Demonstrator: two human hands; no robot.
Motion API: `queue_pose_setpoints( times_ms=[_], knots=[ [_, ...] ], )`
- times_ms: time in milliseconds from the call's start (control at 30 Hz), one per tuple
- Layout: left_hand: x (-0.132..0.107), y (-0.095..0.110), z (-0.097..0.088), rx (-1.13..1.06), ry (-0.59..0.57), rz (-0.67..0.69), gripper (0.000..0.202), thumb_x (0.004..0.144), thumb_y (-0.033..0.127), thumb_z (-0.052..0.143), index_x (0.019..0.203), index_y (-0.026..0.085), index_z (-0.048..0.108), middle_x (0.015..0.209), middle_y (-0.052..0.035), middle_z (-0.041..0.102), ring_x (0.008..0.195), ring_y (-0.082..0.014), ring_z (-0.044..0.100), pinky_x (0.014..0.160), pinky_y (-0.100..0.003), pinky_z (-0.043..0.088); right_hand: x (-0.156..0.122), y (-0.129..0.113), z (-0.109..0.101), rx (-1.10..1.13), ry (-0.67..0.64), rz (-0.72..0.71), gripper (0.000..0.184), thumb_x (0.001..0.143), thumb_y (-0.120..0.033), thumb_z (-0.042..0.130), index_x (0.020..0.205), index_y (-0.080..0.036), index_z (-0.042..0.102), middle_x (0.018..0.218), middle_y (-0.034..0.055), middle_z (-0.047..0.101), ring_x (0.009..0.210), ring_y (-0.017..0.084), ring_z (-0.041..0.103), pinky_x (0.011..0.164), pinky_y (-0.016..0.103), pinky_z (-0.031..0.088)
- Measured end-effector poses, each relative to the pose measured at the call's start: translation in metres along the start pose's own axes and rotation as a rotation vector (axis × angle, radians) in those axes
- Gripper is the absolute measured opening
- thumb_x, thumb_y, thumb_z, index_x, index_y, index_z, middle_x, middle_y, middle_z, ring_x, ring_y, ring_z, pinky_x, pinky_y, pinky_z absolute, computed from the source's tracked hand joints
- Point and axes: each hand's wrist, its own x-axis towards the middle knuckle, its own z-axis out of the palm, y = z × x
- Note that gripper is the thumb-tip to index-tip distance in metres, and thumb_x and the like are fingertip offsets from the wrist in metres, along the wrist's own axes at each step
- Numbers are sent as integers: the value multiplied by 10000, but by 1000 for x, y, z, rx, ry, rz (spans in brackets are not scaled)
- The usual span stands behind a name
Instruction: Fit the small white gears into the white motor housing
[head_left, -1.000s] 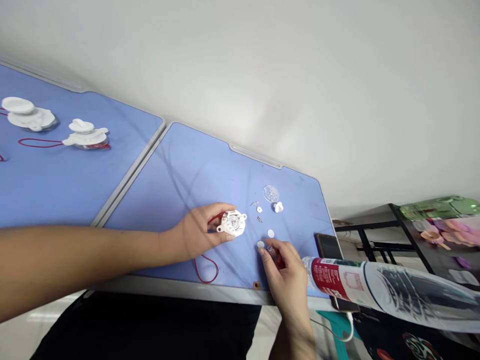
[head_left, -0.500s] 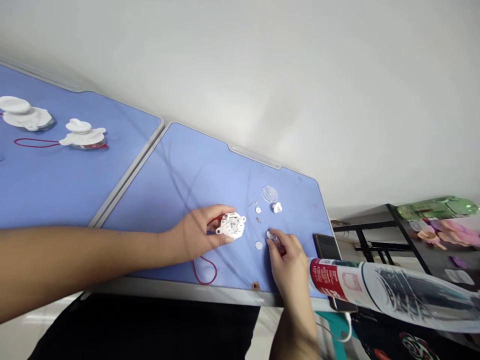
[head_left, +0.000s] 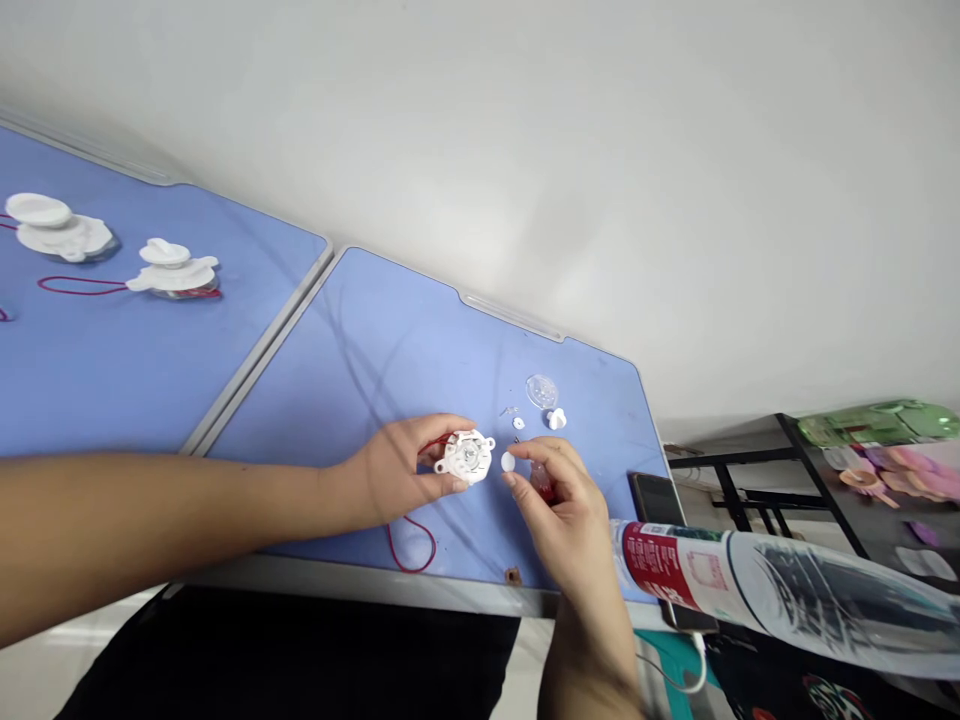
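Note:
My left hand (head_left: 405,465) is closed round a small white plastic housing (head_left: 469,455), whose inner parts face up; a red cord (head_left: 412,560) trails from it onto the blue table. Just to its right, my right hand (head_left: 562,500) pinches a small white disc (head_left: 508,461) between thumb and forefinger. A clear and red piece (head_left: 541,480) shows under the curled fingers of that hand, partly hidden. Beyond the right hand lie a clear round cover (head_left: 541,391), a white knob-like piece (head_left: 556,418), a small white ring (head_left: 518,423) and tiny metal bits (head_left: 510,410).
Two white units with knobs, one (head_left: 176,270) with a red cord loop, lie on the left table. A large bottle with a red label (head_left: 675,565) stands at the right edge beside a phone (head_left: 656,498). A brown scrap (head_left: 513,576) lies near the front edge.
My right hand has moved left and picked up the white disc from the table, bringing it close to the housing. The left hand stays in place with the housing.

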Motion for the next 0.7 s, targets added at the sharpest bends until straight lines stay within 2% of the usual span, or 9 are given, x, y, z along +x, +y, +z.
queue_pose_setpoints(
  times_ms=[433,700],
  knots=[
    [0,-3,0,18,-14,5,492,717,221,692,1192,165,577,1103,-56,699,1018,-215,662,932,-367,530,8,-9,10,30,-41,-62,93,859,-229,633,921,-218,701,851,8,665,638,121,526,552,239,422],
    [1,-2,0,18,-17,-1,504,715,216,686,1203,161,573,1112,-56,696,1023,-212,659,940,-365,525,7,-8,12,60,-39,-33,108,863,-250,628,922,-221,714,860,20,671,632,122,524,563,248,441]
  ],
)
